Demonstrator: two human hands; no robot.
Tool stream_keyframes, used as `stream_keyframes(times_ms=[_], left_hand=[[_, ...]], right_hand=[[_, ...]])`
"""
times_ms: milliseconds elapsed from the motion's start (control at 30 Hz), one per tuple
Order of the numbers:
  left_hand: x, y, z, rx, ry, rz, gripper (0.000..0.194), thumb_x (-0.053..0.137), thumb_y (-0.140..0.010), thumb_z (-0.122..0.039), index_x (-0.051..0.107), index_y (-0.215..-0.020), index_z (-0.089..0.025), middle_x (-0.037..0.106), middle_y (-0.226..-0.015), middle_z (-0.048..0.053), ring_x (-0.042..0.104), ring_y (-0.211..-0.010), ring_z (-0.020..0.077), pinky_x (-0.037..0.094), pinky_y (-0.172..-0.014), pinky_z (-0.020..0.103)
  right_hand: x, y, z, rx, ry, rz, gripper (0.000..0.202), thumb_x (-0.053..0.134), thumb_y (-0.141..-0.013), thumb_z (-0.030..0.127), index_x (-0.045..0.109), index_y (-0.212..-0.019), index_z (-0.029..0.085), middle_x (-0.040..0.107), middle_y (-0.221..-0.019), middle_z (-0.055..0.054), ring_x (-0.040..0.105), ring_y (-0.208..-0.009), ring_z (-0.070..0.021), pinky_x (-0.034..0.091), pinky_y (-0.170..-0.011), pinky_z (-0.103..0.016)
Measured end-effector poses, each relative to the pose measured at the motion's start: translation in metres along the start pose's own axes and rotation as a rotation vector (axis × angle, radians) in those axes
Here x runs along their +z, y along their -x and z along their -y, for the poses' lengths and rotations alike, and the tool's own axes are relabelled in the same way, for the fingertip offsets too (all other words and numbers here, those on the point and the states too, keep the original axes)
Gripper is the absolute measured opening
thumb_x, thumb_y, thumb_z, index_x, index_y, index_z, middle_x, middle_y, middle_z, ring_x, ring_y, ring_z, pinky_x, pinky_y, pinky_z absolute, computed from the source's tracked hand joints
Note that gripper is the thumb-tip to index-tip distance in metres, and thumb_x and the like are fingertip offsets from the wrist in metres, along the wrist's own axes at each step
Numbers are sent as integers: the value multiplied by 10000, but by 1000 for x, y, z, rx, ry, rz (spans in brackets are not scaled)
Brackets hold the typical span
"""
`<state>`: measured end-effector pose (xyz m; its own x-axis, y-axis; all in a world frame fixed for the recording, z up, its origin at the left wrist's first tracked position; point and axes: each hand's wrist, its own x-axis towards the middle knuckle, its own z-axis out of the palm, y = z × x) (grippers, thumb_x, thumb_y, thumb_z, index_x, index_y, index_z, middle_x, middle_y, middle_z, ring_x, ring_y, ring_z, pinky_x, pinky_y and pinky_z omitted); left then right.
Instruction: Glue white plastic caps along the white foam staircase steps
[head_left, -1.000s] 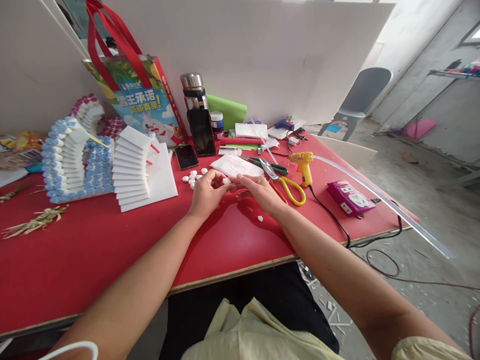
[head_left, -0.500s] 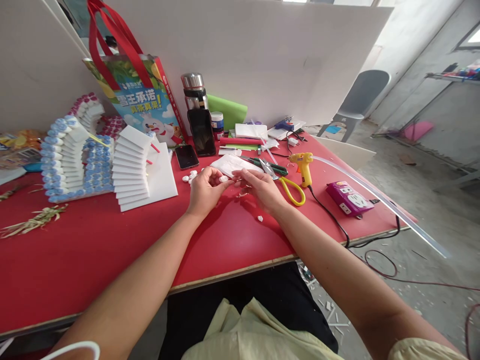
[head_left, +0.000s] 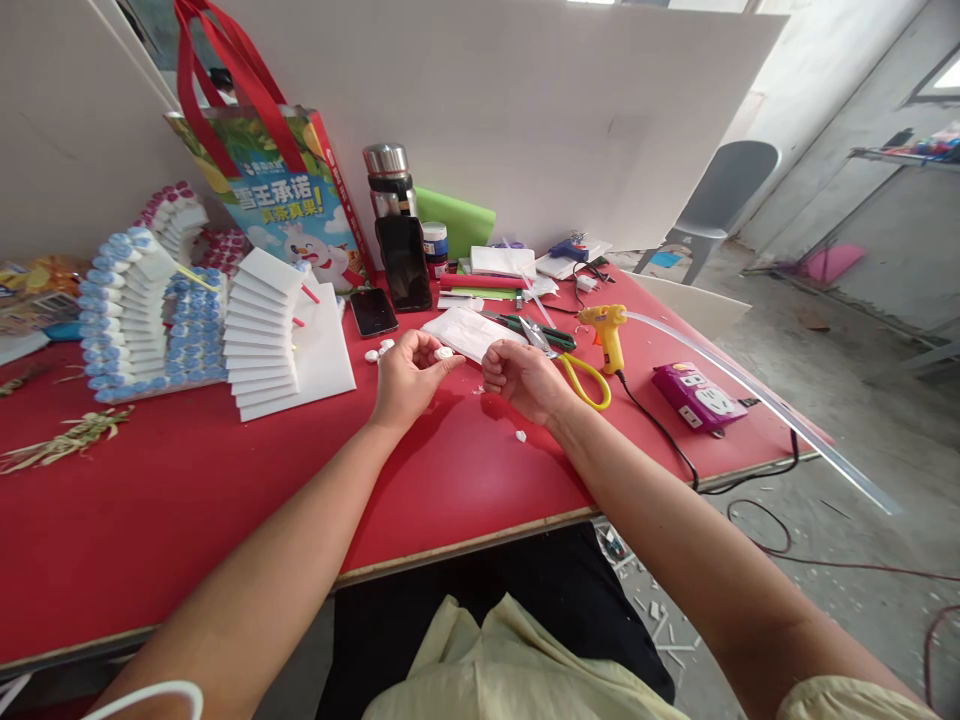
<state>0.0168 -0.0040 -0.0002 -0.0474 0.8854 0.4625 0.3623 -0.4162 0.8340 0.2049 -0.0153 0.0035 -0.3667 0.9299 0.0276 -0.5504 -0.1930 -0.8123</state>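
Pinching the small white rosette [head_left: 444, 353] above the table's middle, our left hand [head_left: 409, 385] should grip its probably light, crushable rim gently; our right hand [head_left: 525, 382] is curled, contents unclear.

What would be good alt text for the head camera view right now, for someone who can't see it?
A left hand pinches a small white piece over a red table, with the right hand loosely curled beside it. Around them are a yellow glue gun, a purple power strip, phones and stacked white panels.
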Motion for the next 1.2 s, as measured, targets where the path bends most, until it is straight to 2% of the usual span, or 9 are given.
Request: stream_keyframes(times_ms=[133, 233, 733, 967, 1067, 1200], left_hand=[[0, 0, -1, -2, 8, 3, 377, 869, -665, -423, 589, -769, -192, 571, -641, -43, 483, -575, 101, 399, -540, 224], [0, -1, -1, -3, 14, 7, 383, 871, -666, -432, 593, -774, -192, 570, -640, -43, 483, -573, 101, 397, -536, 224], [1, -1, -1, 1, 31, 14, 398, 864, -670, -471, 594, -772, -196, 575, -640, -38, 499, -570, 105, 403, -532, 232], [0, -1, 0, -8, 43, 18, 406, 875, -652, -472, 599, -777, -201, 598, -657, -32, 526, -581, 114, 424, -544, 239], [0, 0, 0, -7, 43, 18, 403, 877, -652, -466, 604, -784, -200, 614, -677, -25, 540, -592, 116, 430, -551, 240], [0, 0, -2, 8, 68, 36, 379, 855, -688, -468, 619, -813, -199, 629, -705, -19, 552, -607, 118, 437, -563, 242]], right_hand=[[-1, 1, -2, -46, 56, 6, 173, 773, -787, 289, 679, -736, 154, 573, -685, -6, 477, -614, -103, 415, -609, -258], [-1, 1, -4, -71, 102, 27, 225, 822, -763, 343, 708, -763, 150, 626, -724, -22, 505, -625, -105, 432, -642, -274], [2, 3, -3, -51, 130, 75, 232, 872, -707, 305, 720, -810, 163, 634, -738, -8, 547, -678, -118, 452, -677, -286], [2, 5, -2, -54, 173, 74, 236, 848, -679, 234, 724, -868, 165, 655, -821, -7, 562, -688, -110, 461, -698, -286], [1, 5, -3, -122, 251, 60, 214, 808, -694, 192, 723, -890, 180, 671, -870, -7, 591, -756, -123, 470, -728, -276], [0, 4, -5, -300, 452, -62, 127, 737, -784, 209, 740, -910, 193, 700, -899, -16, 624, -881, -149, 487, -825, -281]])
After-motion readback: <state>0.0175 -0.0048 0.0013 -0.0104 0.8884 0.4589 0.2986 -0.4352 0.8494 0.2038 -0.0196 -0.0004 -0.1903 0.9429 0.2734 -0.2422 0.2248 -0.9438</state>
